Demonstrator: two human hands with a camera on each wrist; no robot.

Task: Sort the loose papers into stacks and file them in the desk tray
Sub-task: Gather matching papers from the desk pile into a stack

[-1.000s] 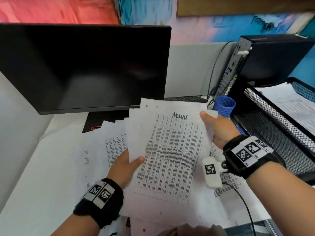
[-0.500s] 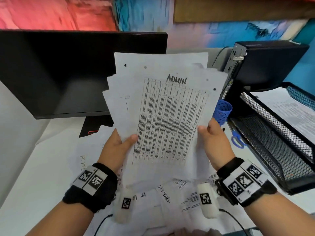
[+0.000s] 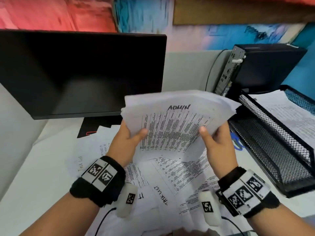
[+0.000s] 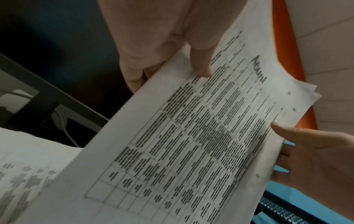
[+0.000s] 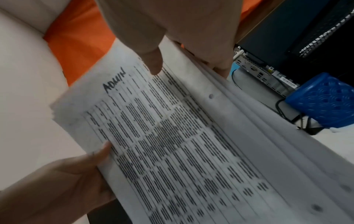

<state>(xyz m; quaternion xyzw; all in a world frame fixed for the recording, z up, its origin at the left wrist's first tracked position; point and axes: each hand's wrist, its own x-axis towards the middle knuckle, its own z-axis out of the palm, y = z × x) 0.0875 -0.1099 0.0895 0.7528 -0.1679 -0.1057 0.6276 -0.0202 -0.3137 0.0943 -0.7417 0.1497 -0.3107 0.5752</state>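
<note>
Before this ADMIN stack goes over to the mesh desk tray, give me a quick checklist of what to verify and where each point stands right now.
1. Both hands hold the ADMIN stack: ok. The left hand and right hand each grip a side, thumbs on top.
2. Stack edges squared: not ok. Sheets are staggered along the right edge and at the far corners.
3. Stack clear of the loose papers on the desk: ok.
4. Lower tier of the desk tray open: ok as far as visible.
5. Upper tier free: not ok. Papers already lie there.
6. All sheets belong under ADMIN: cannot tell. Only the top sheet shows.
</note>
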